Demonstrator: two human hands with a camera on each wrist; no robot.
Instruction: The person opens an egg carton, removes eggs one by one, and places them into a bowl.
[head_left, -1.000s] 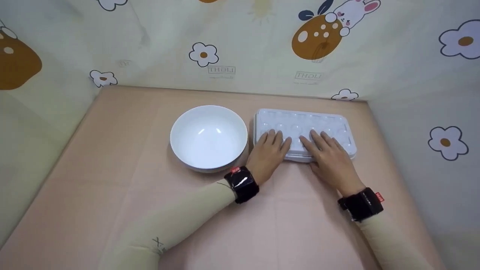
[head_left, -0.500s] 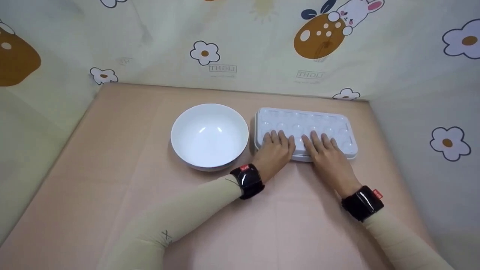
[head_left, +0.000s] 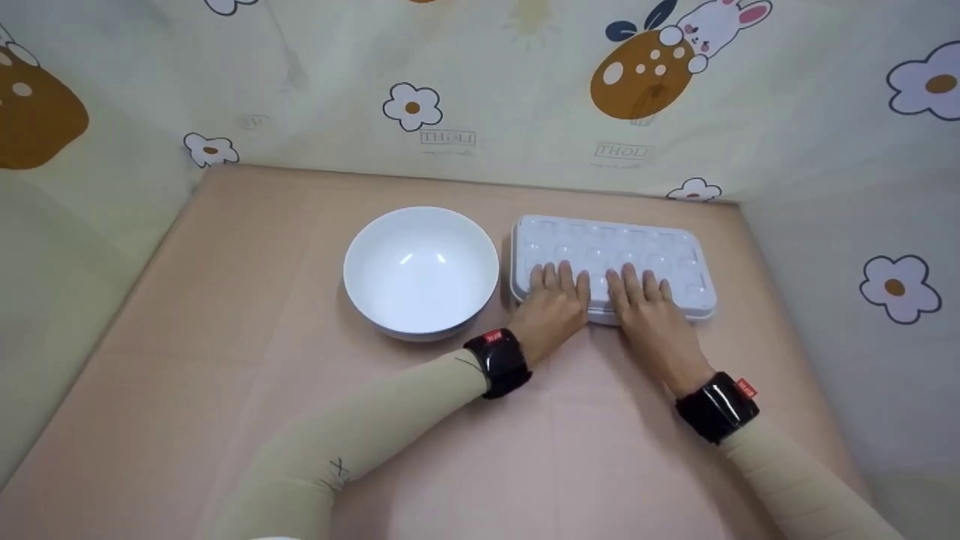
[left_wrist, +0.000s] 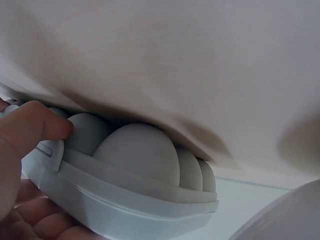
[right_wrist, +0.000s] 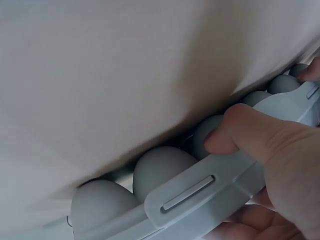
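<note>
Head view: a white rectangular plastic ice-ball mould tray (head_left: 611, 259) with a domed lid is lying on the pink-beige cloth-covered table (head_left: 225, 360), toward the right rear, just to the right of a round white ceramic bowl (head_left: 421, 270); a narrow gap is showing between bowl and tray

Left hand (head_left: 553, 306) is resting on the tray's near left part, fingers (head_left: 559, 276) lying straight and close together over the lid. Left wrist view: the thumb (left_wrist: 32, 125) is pressing against the side of one dome at the tray's near edge, fingers reaching underneath the rim

Right hand (head_left: 651, 311) is lying on the near middle-to-right part, fingers (head_left: 631, 281) straight and slightly spread on the lid. Right wrist view: the thumb (right_wrist: 250, 131) is tucking in against a dome just above the rim, beside a slot-shaped latch (right_wrist: 187, 194)

The two hands are sitting side by side, near but not touching. Tray is flat on the table, not tilted

Black wristbands (head_left: 501, 362) are showing on both wrists, over cream sleeves (head_left: 360, 435). A pale cartoon-printed curtain (head_left: 480, 82) with flowers is hanging behind and to both sides
</note>
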